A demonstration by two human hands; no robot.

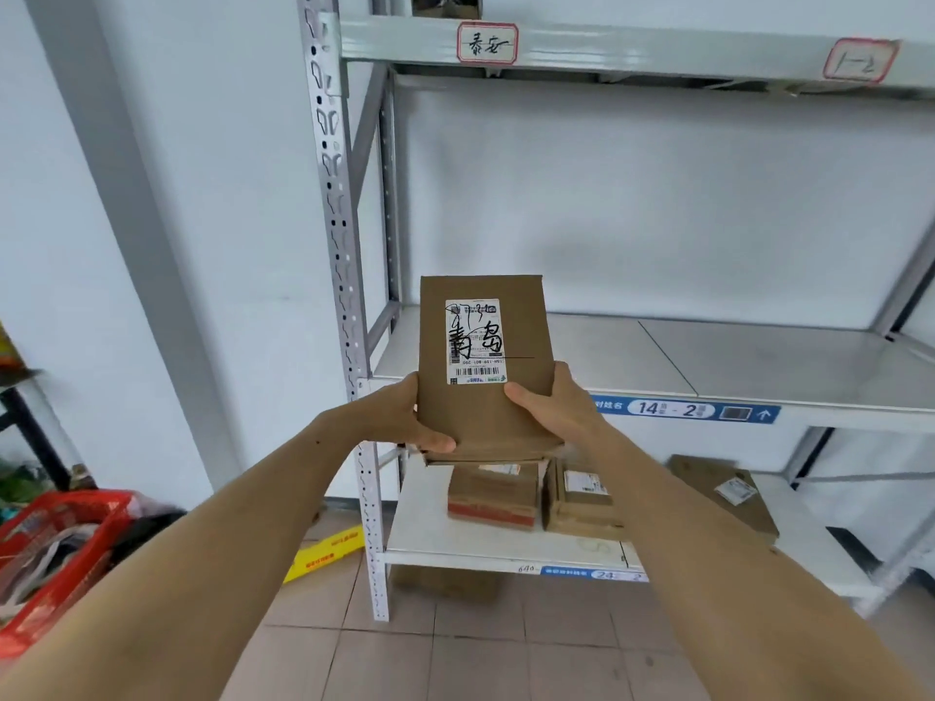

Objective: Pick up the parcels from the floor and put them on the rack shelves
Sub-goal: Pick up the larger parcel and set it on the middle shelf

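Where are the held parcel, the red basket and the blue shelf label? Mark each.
held parcel (pixel 485 397): head view, bare cardboard below its sticker.
red basket (pixel 60 518): head view, its near rim.
blue shelf label (pixel 688 410): head view, its printed numbers.

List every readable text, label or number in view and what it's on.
"14 - 2": blue strip on the middle shelf edge.
"青岛": handwritten on the held parcel.
"泰安": red-bordered tag, top beam.
"1-2": second tag.
"640": lower shelf edge.
Parcel label print, yellow carton: too blurred.
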